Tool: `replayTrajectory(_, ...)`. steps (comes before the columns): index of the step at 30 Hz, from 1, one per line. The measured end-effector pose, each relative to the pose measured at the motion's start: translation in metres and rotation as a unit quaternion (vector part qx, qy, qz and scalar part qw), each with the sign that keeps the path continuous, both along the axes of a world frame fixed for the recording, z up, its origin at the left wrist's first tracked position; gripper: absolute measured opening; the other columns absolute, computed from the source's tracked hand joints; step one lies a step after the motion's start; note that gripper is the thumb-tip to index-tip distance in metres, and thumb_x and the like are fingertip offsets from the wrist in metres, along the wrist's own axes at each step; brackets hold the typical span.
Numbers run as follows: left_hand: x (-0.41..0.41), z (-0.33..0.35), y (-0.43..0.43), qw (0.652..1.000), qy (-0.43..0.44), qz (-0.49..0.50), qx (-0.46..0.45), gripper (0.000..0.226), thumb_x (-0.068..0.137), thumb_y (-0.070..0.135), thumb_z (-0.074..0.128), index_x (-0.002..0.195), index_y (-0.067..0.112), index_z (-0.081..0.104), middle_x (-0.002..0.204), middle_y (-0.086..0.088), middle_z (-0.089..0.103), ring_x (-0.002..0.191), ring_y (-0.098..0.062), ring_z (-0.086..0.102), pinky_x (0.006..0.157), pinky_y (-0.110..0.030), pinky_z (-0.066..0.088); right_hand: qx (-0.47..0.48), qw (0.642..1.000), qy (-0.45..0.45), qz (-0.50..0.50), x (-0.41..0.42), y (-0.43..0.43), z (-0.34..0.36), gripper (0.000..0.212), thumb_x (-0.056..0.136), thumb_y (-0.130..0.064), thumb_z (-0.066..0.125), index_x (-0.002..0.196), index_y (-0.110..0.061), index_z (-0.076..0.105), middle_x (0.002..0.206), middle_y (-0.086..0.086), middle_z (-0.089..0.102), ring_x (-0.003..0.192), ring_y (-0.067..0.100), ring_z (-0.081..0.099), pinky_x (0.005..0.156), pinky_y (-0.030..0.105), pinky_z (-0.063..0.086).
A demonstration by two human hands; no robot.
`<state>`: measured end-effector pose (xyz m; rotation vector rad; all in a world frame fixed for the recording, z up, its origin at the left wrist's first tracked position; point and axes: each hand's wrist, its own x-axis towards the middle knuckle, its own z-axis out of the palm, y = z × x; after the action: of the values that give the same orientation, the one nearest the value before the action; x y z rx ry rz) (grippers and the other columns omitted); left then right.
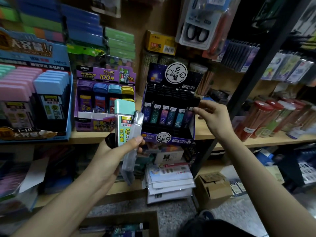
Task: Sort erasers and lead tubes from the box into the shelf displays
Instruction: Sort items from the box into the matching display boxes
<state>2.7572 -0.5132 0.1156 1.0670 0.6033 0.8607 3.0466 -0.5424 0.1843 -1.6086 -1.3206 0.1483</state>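
While standing at the wooden shelf, grips a bundle of lead tubes in the left hand, fingers curled round a mint-capped tube and a clear tube. Reaches the right hand to the constellation display, pinching a black-capped tube at its right end between thumb and forefinger. Has the cardboard box low in front, more tubes inside.

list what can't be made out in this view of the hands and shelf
Head view only.
- Left hand: tubes bunched behind the mint-capped clear lead tube, count hidden by overlap.
- Right hand at the black starry display box: grip lost among dark caps.
- Brown cardboard box: cut by the bottom edge, contents blurred.
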Motion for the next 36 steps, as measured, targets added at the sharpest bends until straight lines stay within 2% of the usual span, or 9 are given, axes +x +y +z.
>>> replayTrajectory(3, -0.001, 0.012, -0.005, 0.996, 0.061, 0.012, 0.064, 0.006, 0.077, 0.011, 0.068, 0.077, 0.009, 0.062, 0.070, -0.011, 0.062, 0.066, -0.022, 0.062, 0.072, -0.025, 0.056, -0.017, 1.000, 0.009, -0.012, 0.002, 0.003, -0.007, 0.022, 0.086, -0.010, 0.065, 0.103, -0.024, 0.067, 0.091, -0.007, 0.070, 0.079, 0.010, 0.062, 0.065, 0.022, 0.051)
replayTrajectory(6, 0.000, 0.027, -0.012, 0.997, 0.032, 0.048, 0.042, 0.028, 0.050, 0.036, 0.078, 0.077, 0.031, 0.074, 0.076, 0.004, 0.072, 0.072, -0.009, 0.069, 0.067, -0.024, 0.049, -0.009, 0.998, -0.009, -0.058, -0.001, 0.006, -0.014, 0.011, 0.084, -0.013, 0.068, 0.093, -0.019, 0.064, 0.083, -0.008, 0.065, 0.076, 0.006, 0.060, 0.068, 0.018, 0.048)
replayTrajectory(10, 0.002, 0.030, -0.009, 0.998, 0.028, 0.052, 0.023, 0.026, 0.047, 0.038, 0.077, 0.072, 0.030, 0.074, 0.071, 0.004, 0.070, 0.067, -0.007, 0.067, 0.069, -0.027, 0.046, -0.017, 0.989, -0.075, -0.129, -0.006, 0.008, -0.017, 0.012, 0.084, -0.021, 0.069, 0.094, -0.014, 0.065, 0.095, 0.002, 0.061, 0.084, 0.012, 0.057, 0.072, 0.018, 0.041)
replayTrajectory(13, -0.003, 0.031, -0.009, 0.998, 0.025, 0.060, 0.021, 0.038, 0.052, 0.035, 0.077, 0.086, 0.020, 0.071, 0.076, 0.000, 0.070, 0.071, -0.010, 0.067, 0.072, -0.030, 0.046, -0.047, 0.986, -0.061, -0.147, -0.010, 0.006, -0.015, 0.016, 0.085, -0.024, 0.068, 0.094, -0.014, 0.059, 0.102, 0.007, 0.058, 0.089, 0.017, 0.055, 0.076, 0.025, 0.040)
replayTrajectory(18, -0.014, 0.032, -0.007, 0.997, 0.037, 0.065, 0.032, 0.058, 0.050, 0.036, 0.076, 0.101, 0.010, 0.066, 0.081, -0.001, 0.071, 0.072, -0.009, 0.067, 0.071, -0.028, 0.047, 0.027, 0.985, -0.107, -0.132, -0.053, -0.009, -0.007, 0.013, 0.090, -0.019, 0.061, 0.088, -0.011, 0.050, 0.089, 0.005, 0.052, 0.078, 0.014, 0.049, 0.067, 0.020, 0.034)
replayTrajectory(21, -0.020, 0.035, -0.009, 0.996, 0.037, 0.076, 0.031, 0.049, 0.056, 0.030, 0.075, 0.101, 0.014, 0.065, 0.078, 0.005, 0.072, 0.073, -0.007, 0.068, 0.071, -0.026, 0.047, -0.046, 0.999, -0.007, 0.026, -0.100, -0.018, -0.001, 0.011, 0.092, -0.022, 0.058, 0.089, -0.012, 0.057, 0.079, -0.001, 0.057, 0.070, 0.003, 0.051, 0.062, 0.014, 0.038)
replayTrajectory(25, -0.029, 0.033, -0.013, 0.994, 0.051, 0.083, 0.056, 0.046, 0.060, 0.028, 0.073, 0.105, 0.021, 0.066, 0.089, 0.004, 0.074, 0.082, -0.007, 0.069, 0.067, -0.022, 0.050, -0.141, 0.959, 0.165, 0.183, -0.166, -0.025, -0.001, 0.022, 0.089, -0.032, 0.060, 0.097, -0.012, 0.063, 0.086, 0.005, 0.063, 0.071, 0.002, 0.058, 0.059, 0.013, 0.045)
replayTrajectory(31, -0.043, 0.031, -0.013, 0.992, 0.038, 0.094, 0.068, 0.032, 0.069, 0.011, 0.069, 0.099, 0.021, 0.063, 0.076, 0.008, 0.073, 0.071, -0.001, 0.068, 0.056, -0.014, 0.050, -0.140, 0.937, 0.263, 0.185, -0.214, -0.012, -0.005, 0.024, 0.082, -0.026, 0.072, 0.094, -0.012, 0.057, 0.070, -0.006, 0.050, 0.060, 0.001, 0.051, 0.054, 0.012, 0.043)
replayTrajectory(36, -0.059, 0.035, -0.012, 0.994, 0.003, 0.089, 0.057, 0.045, 0.064, 0.020, 0.069, 0.108, 0.018, 0.062, 0.090, -0.001, 0.074, 0.085, -0.012, 0.070, 0.062, -0.021, 0.054, -0.148, 0.919, 0.289, 0.224, -0.220, -0.004, 0.004, 0.018, 0.084, -0.026, 0.069, 0.092, -0.010, 0.067, 0.069, -0.007, 0.064, 0.064, 0.003, 0.061, 0.060, 0.017, 0.048)
